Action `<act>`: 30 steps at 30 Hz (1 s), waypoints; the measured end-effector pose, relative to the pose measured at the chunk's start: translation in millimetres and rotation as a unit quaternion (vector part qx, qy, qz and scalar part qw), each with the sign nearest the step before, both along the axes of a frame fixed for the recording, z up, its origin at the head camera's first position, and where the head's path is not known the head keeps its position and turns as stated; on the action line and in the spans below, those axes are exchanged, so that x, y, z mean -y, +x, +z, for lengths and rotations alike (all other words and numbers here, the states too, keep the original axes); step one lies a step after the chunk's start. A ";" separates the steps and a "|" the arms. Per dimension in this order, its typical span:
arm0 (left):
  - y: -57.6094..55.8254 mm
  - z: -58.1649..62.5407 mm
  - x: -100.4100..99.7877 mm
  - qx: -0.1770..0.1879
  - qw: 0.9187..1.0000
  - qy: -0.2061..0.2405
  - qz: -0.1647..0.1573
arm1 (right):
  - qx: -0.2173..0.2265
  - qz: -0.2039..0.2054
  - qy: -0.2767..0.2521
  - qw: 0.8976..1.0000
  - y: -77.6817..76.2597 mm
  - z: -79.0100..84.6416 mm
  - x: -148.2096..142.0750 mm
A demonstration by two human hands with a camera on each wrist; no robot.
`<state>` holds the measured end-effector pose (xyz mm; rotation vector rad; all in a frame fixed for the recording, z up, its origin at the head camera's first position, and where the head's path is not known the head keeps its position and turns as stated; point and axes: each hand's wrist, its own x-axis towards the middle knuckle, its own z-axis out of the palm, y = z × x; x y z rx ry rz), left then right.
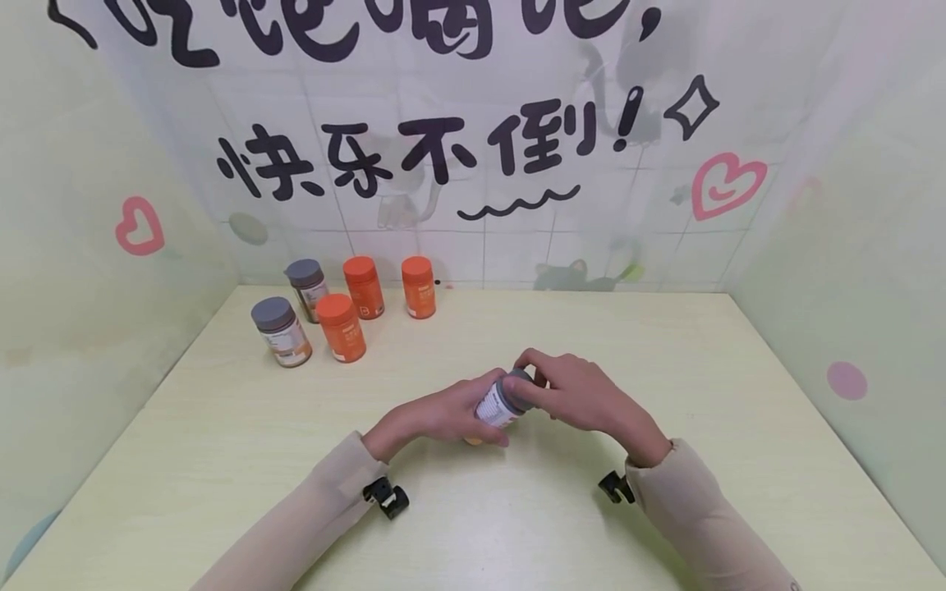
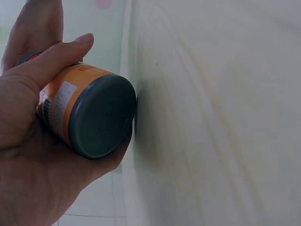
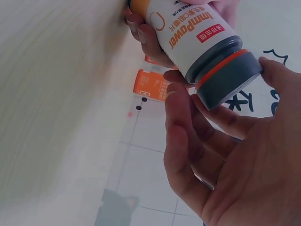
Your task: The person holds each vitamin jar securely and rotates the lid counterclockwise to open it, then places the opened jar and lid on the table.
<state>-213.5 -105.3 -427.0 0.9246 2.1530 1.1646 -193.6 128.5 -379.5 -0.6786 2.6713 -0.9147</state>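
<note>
My left hand grips a white-and-orange pill bottle round its body, tilted low over the table with the cap end up and to the right. Its dark rounded base faces the left wrist camera, close to the tabletop. At the other end, my right hand holds the dark grey cap between thumb and fingers. The cap sits on the neck, with an orange ring showing along its lower edge. "ImmPower" is printed on the label in the right wrist view.
Toward the back left stand two grey-capped bottles and three orange bottles, all upright on the pale wooden table. A printed curtain hangs behind the table, with more printed panels at both sides.
</note>
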 end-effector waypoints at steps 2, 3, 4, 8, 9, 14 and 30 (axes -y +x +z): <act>-0.1 -0.2 0.1 -0.001 1.000 -0.001 -0.001 | 0.005 0.005 -0.002 1.000 0.0 -0.4 -0.3; -0.2 -0.1 0.0 -0.003 1.000 -0.001 -0.003 | 0.008 0.008 -0.004 1.000 0.0 -0.6 -0.5; -0.4 -0.1 0.0 -0.005 1.000 -0.001 -0.004 | 0.010 0.011 -0.005 1.000 0.1 -0.6 -0.8; -0.5 0.4 -0.1 -0.007 1.000 0.000 -0.004 | 0.010 0.009 -0.003 1.000 0.0 -0.8 -1.2; -0.4 0.6 -0.1 -0.006 1.000 0.000 -0.003 | 0.008 0.005 -0.001 1.000 -0.2 -1.0 -1.3; 0.1 1.5 -0.4 -0.005 1.000 0.000 -0.004 | 0.005 -0.002 0.005 1.000 -1.1 -2.4 -1.2; 0.1 1.2 0.7 -0.007 1.000 0.004 -0.010 | -0.009 0.000 0.002 1.000 0.9 2.0 -0.9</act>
